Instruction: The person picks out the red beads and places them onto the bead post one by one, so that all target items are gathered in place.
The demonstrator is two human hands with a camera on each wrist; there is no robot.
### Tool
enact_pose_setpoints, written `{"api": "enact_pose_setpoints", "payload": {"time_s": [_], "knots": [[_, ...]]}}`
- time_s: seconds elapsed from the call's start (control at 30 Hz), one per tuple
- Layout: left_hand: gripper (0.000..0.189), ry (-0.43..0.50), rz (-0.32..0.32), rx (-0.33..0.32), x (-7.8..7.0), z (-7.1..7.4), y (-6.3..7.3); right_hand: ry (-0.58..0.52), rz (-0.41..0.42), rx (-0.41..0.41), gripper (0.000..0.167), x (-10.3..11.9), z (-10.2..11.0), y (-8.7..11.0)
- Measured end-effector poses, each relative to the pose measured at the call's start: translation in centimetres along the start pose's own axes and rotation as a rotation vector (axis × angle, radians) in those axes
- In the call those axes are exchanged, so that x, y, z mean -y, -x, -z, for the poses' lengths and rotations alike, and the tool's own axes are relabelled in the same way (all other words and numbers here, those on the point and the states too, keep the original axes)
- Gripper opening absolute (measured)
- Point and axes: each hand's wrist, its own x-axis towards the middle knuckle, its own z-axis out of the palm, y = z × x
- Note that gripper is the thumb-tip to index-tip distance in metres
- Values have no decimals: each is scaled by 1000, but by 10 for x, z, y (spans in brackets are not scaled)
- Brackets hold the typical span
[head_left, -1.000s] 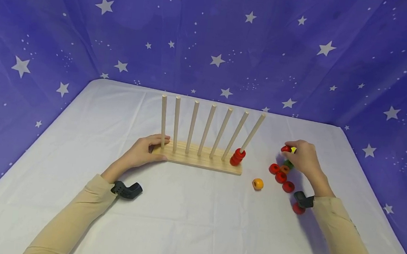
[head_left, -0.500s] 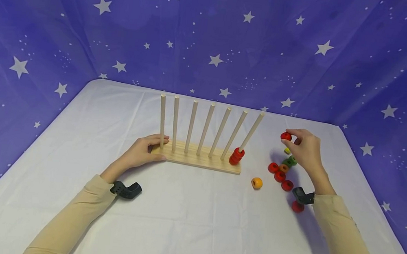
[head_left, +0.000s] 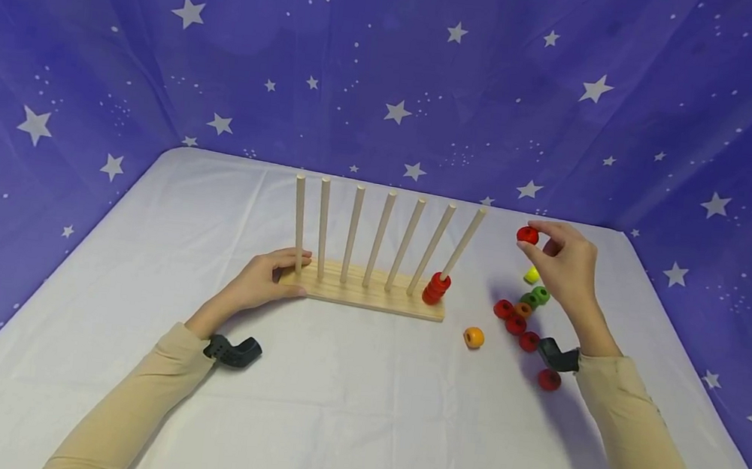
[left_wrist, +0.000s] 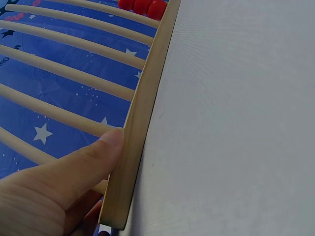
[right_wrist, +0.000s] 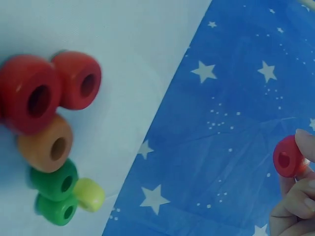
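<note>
White cloth [head_left: 347,390] underlies both hands [head_left: 259,281], right [head_left: 566,268] aloft, pinching a bead [head_left: 528,236].

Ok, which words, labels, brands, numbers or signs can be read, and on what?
None reads clearly.
Left wrist view, blue cloth: dark lettering, too small and partly behind a peg.
Same cloth: red marks, too blurred to tell if they're text.
Beads, base: no text visible.

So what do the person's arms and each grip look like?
The left sleeve and right sleeve are long, beige and creased. A bent black left wrist device and a matching right wrist device show at the cuffs, without visible cables. The left grip and right grip are ungloved.
</note>
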Motion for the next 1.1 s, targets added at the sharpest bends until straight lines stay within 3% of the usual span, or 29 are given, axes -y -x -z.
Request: {"api": "enact_pose_setpoints", "payload": {"time_s": [0.7,1.1], "knots": [[55,-15,-20,-11,3,-1,-1,-300,55,-138,31,42,13,-5],[55,-20,-18,-12,3,-1,-2,-454,65,-139,31,62,15,-6]]}}
